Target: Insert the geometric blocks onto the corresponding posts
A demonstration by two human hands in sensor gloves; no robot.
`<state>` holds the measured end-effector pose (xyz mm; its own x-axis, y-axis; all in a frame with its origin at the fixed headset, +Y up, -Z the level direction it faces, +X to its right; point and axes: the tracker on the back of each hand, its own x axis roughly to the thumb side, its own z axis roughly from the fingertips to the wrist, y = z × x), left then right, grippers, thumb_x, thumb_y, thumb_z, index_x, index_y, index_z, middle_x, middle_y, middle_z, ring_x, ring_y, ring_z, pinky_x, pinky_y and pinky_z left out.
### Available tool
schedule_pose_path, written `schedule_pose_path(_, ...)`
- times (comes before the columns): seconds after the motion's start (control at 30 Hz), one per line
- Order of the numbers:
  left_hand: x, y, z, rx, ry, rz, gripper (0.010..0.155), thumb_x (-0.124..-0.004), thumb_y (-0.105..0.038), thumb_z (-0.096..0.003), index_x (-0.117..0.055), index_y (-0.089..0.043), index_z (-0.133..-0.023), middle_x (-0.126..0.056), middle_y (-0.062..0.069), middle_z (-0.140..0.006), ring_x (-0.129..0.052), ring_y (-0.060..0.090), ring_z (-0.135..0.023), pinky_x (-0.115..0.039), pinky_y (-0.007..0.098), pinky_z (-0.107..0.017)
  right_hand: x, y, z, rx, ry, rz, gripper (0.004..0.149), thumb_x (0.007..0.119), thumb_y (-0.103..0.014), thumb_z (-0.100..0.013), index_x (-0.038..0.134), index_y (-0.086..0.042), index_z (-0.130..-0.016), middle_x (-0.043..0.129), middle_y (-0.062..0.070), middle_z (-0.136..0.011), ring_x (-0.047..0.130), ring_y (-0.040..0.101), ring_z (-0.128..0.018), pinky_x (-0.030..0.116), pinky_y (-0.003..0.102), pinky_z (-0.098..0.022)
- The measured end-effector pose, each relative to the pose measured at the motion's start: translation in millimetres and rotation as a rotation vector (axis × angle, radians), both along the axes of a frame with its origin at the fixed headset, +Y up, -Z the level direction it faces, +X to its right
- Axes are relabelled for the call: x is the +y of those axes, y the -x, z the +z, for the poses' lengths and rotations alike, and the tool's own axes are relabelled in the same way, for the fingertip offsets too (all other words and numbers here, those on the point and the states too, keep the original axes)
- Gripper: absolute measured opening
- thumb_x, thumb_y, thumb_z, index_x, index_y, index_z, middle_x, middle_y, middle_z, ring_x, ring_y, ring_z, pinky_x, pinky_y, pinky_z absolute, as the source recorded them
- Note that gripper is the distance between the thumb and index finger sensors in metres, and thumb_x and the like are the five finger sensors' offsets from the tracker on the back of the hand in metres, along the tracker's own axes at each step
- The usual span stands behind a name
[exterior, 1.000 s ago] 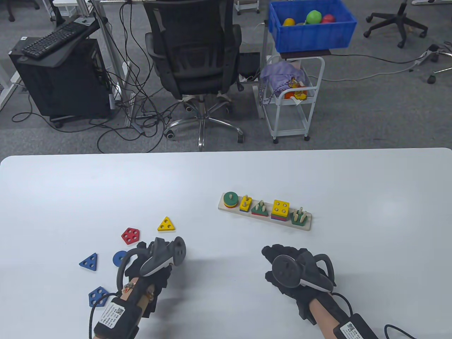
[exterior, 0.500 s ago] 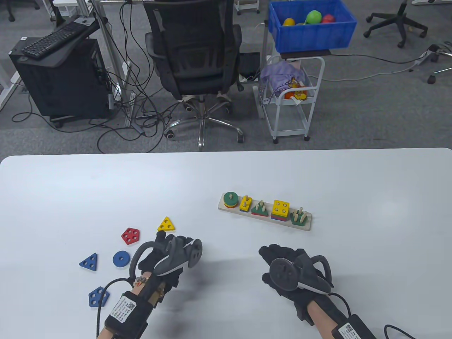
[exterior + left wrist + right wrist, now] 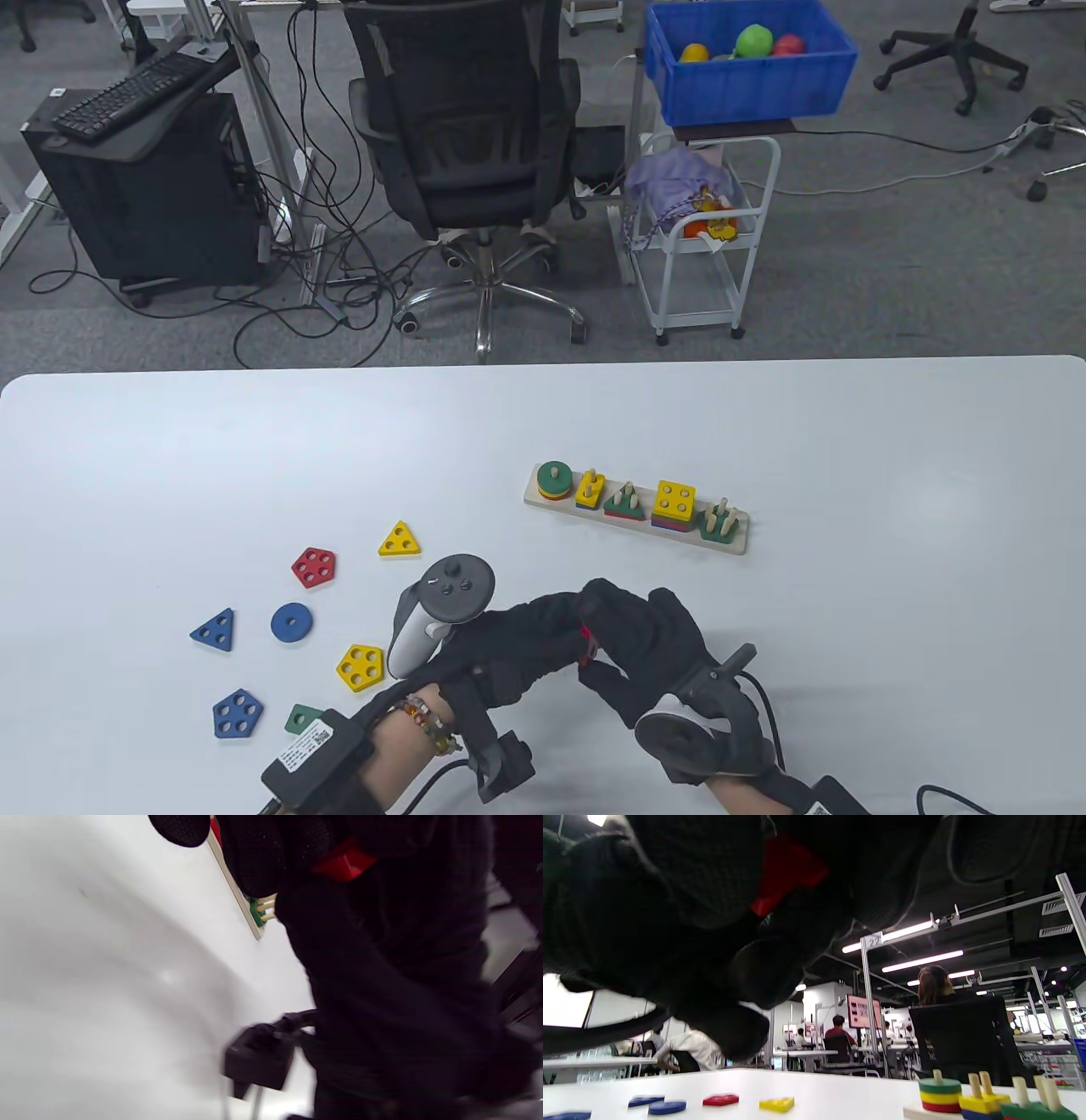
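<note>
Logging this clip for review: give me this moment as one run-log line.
stage: handover | left hand and right hand meet over a red block | holder: cannot tell | post board: partly filled

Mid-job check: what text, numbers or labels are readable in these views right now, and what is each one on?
"22": on a small sign atop a metal frame post, right wrist view.
White label with a QR code on the left wrist band: print too small to read.
Pink monitor screen in the background: content too blurred to read.
No text shows on the blocks or the peg board.
</note>
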<state>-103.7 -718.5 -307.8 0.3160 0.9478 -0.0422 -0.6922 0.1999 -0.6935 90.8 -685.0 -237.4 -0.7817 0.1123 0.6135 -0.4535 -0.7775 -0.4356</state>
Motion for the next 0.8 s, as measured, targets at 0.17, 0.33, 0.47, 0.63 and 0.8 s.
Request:
schedule_pose_path(0.17,-7.3,2.6,1.1,-0.019,0.079,0.099,0.059,-0.074,-0.043,-0.0508,-0.057,-0.029,-0.106,-0.077,-0.005,-0.106,-0.082,0.019,-0.098,-0.055,0.054,-0.08,3.9,1.3,4.0,0.024,-0.044,0.003,0.076,0.09,-0.043,-0.038,0.058,-0.006,-0.096,0.078,0.02,-0.09,0.096,0.032,-0.07,0.075,0.062,-0.052)
schedule_pose_path(0.33,4.3,21.4,6.7,-0.007,-0.183,-0.097,0.065,-0.07,-0.051,-0.0516,-0.049,-0.031,-0.11,-0.066,-0.003,-0.114,-0.071,0.025,-0.106,-0.05,0.057,-0.08,2.1,0.2,2.8,0.03,-0.017,0.048,0.074,0.091,-0.042,-0.038,0.06,-0.008,-0.096,0.077,0.021,-0.091,0.094,0.035,-0.069,0.072,0.065,-0.053)
schedule_pose_path(0.47,17.4,55.5,13.5,0.051,-0.574,-0.447,0.063,-0.065,-0.055,-0.052,-0.05,-0.033,-0.11,-0.067,-0.004,-0.113,-0.073,0.024,-0.106,-0.053,0.057,-0.08,-5.5,-6.5,-8.0,0.012,0.059,0.077,0.073,0.089,-0.044,-0.039,0.061,-0.008,-0.097,0.076,0.021,-0.092,0.092,0.037,-0.07,0.07,0.066,-0.055)
schedule_pose_path(0.63,23.1,106.1,15.9,0.147,-0.814,-0.899,0.067,-0.065,-0.057,-0.0508,-0.046,-0.035,-0.111,-0.061,-0.004,-0.118,-0.066,0.026,-0.111,-0.047,0.059,-0.081,-10.0,-9.8,-33.6,-0.022,0.171,0.14,0.072,0.088,-0.044,-0.039,0.063,-0.008,-0.097,0.076,0.022,-0.092,0.091,0.037,-0.07,0.068,0.067,-0.057)
schedule_pose_path(0.8,13.9,158.9,14.4,0.262,-0.794,-1.198,0.071,-0.064,-0.061,-0.049,-0.04,-0.038,-0.112,-0.052,-0.005,-0.123,-0.057,0.027,-0.116,-0.042,0.061,-0.083,-3.0,-4.0,-71.3,-0.061,0.253,0.268,0.069,0.086,-0.044,-0.04,0.066,-0.009,-0.096,0.078,0.021,-0.092,0.092,0.037,-0.07,0.068,0.068,-0.058)
